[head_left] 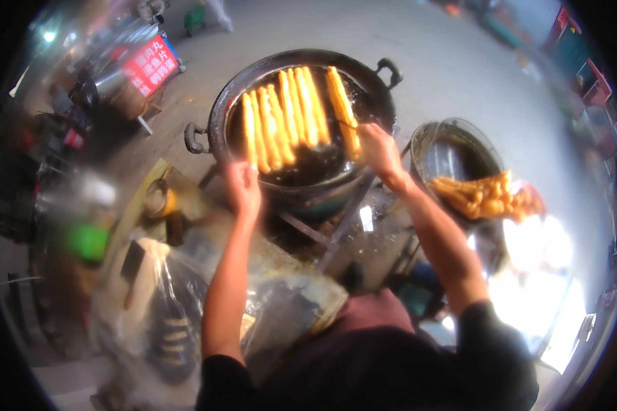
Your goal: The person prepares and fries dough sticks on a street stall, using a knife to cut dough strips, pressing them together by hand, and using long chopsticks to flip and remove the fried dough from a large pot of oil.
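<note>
R hand (379,152) grip shut on dough stick (343,109) over wok (301,113); L hand (243,186) grip unclear.

Large black two-handled wok (219,113) mostly filled: golden fried dough sticks (284,116) crowd the left and centre, dark oil free at lower right. Round metal draining basin (452,161) just right, its near side heaped with browned sticks (483,195); clutter blocks left.

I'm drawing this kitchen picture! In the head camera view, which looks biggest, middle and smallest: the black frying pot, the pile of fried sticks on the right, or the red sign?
1. The black frying pot, clearly largest.
2. The pile of fried sticks.
3. The red sign, though it stands farther away, so its smaller look is unsure.
</note>
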A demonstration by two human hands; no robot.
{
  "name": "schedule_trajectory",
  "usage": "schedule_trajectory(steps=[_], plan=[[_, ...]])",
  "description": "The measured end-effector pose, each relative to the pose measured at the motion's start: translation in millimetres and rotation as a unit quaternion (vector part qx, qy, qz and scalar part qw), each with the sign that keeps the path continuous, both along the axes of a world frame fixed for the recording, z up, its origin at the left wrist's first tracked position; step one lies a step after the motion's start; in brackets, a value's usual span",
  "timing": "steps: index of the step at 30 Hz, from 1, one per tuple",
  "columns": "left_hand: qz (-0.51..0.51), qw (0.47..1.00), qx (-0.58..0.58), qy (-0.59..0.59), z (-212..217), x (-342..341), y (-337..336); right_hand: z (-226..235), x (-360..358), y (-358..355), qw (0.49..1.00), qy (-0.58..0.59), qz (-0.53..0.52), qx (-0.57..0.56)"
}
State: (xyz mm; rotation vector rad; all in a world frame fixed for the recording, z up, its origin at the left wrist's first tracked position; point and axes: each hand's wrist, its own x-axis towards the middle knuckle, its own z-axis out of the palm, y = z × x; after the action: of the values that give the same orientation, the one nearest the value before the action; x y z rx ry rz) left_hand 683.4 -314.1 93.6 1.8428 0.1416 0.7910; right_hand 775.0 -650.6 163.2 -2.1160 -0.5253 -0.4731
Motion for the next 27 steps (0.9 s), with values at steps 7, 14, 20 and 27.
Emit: schedule_trajectory(steps=[7, 14, 20, 27], plan=[[-0.059, 0.995, 0.048, 0.068, 0, -29, 6, 0, 11, 3, 0.999, -0.048, 0.006, -0.005], [-0.101, 0.993, -0.023, 0.062, 53, -26, -32, 10, 37, 48, 0.979, 0.0, -0.047, 0.197], [-0.136, 0.988, 0.059, 0.052, 51, 10, -71, -11, 67, 63, 0.977, 0.019, -0.117, 0.177], [-0.131, 0.982, 0.042, 0.126, 37, 1, -71, -1, 43, 58, 0.992, -0.079, 0.084, -0.055]])
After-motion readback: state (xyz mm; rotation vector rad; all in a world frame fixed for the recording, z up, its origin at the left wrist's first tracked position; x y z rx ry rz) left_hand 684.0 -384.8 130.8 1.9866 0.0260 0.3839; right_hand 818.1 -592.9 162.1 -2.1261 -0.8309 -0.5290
